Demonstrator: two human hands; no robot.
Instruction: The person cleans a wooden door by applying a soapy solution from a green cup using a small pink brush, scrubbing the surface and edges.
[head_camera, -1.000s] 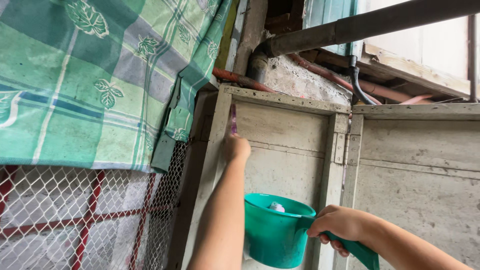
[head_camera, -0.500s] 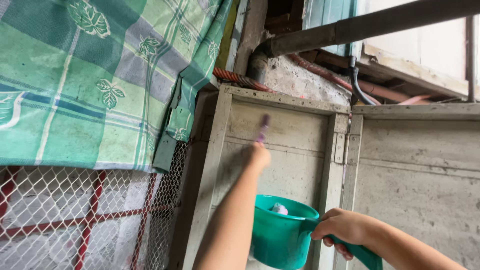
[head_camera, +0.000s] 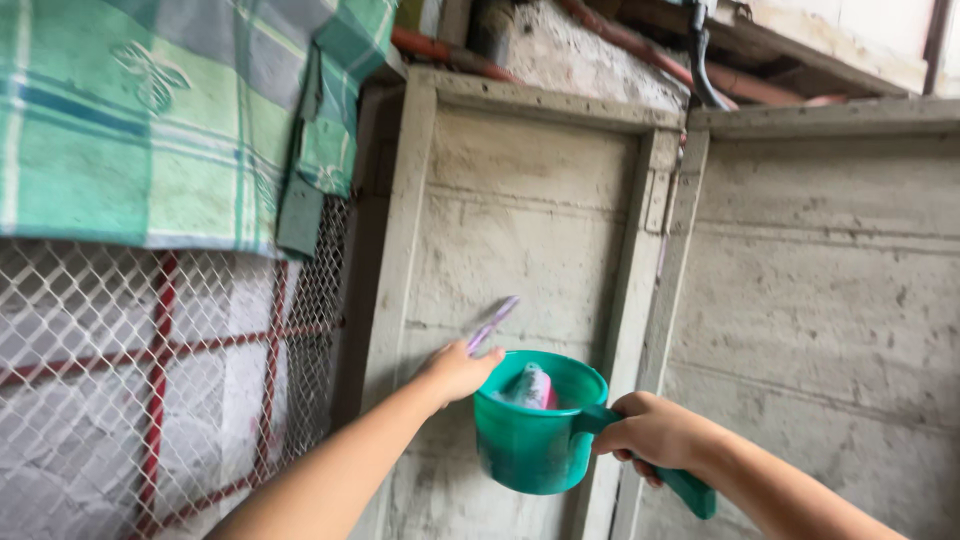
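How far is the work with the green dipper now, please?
Done: a tube already stands inside the green dipper. In hand: the right hand grips the dipper's handle; the left hand holds a purple toothbrush beside the rim. Left: the toothbrush is not yet inside.

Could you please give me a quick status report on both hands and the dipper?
Left hand grips purple toothbrush, beside the rim. Right hand holds green dipper by its handle. Tube-like item inside. Nothing between them.
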